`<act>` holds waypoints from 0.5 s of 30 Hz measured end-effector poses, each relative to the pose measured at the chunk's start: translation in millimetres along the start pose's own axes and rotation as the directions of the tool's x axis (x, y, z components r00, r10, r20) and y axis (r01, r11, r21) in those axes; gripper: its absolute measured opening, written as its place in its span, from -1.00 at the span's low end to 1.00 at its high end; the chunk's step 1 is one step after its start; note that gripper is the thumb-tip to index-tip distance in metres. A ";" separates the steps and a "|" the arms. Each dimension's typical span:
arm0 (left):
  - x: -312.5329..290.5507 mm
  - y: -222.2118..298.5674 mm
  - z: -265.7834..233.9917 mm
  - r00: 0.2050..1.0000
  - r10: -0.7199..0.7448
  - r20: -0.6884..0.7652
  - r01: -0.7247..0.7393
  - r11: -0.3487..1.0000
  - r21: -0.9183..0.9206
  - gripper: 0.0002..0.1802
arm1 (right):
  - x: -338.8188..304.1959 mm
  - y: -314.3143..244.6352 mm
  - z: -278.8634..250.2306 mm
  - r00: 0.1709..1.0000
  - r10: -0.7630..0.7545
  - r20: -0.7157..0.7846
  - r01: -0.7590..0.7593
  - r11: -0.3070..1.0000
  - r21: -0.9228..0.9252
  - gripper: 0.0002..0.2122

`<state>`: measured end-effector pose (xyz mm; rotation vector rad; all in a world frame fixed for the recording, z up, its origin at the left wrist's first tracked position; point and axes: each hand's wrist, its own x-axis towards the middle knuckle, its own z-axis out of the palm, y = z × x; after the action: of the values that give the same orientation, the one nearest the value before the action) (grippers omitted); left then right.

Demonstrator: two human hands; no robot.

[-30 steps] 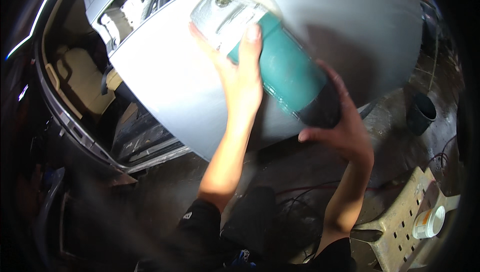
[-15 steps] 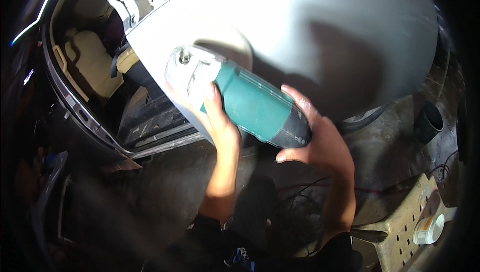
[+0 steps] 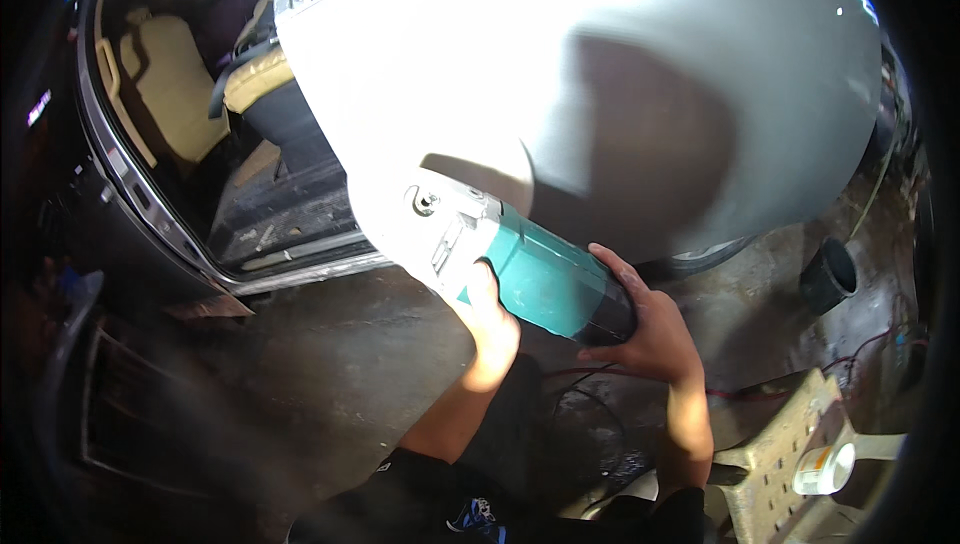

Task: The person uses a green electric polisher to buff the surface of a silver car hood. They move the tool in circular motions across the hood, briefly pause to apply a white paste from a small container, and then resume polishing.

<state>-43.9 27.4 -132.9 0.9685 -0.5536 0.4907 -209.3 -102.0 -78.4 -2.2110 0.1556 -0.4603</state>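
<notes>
Both my hands hold a polisher (image 3: 550, 279) with a teal body, a black rear end and a pale metal head. My left hand (image 3: 492, 319) wraps round its front part from below, thumb on top. At the black rear end, my right hand (image 3: 655, 332) is closed round it with the thumb underneath. A round, pale pad (image 3: 513, 172) shows partly from behind the head, against the silver car panel (image 3: 665, 199). Glare washes out much of the panel and hides the pad's left edge. I cannot tell whether the pad spins.
An open car doorway to the left shows a beige seat (image 3: 165, 94). At the right stand a black bucket (image 3: 828, 276) and a worn, perforated stool (image 3: 775, 444) bearing a white tub (image 3: 823, 470). A red hose (image 3: 735, 394) crosses the wet floor.
My two hands have brought the polisher lower on the panel and nearer to me, keeping their grip. The view has also turned somewhat.
</notes>
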 end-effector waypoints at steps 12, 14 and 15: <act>94.4 113.8 85.9 0.992 -0.066 -0.105 -0.003 0.834 -0.552 -0.11 | 41.3 -165.9 -84.4 0.992 0.001 -0.128 -0.044 0.942 -0.333 0.19; 86.5 98.2 67.1 0.992 -0.041 -0.120 -0.007 0.926 -0.376 -0.26 | 44.1 -156.0 -83.7 0.993 -0.119 0.009 0.112 0.906 -0.408 0.17; 54.9 70.8 56.2 0.996 -0.050 -0.072 0.036 0.982 -0.185 -0.33 | 36.7 -147.2 -85.1 0.989 -0.129 0.067 0.146 0.880 -0.452 0.16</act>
<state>-57.9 20.5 -28.3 0.7804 -0.4984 0.4280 -214.4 -80.9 94.1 -2.7064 0.0939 -0.5011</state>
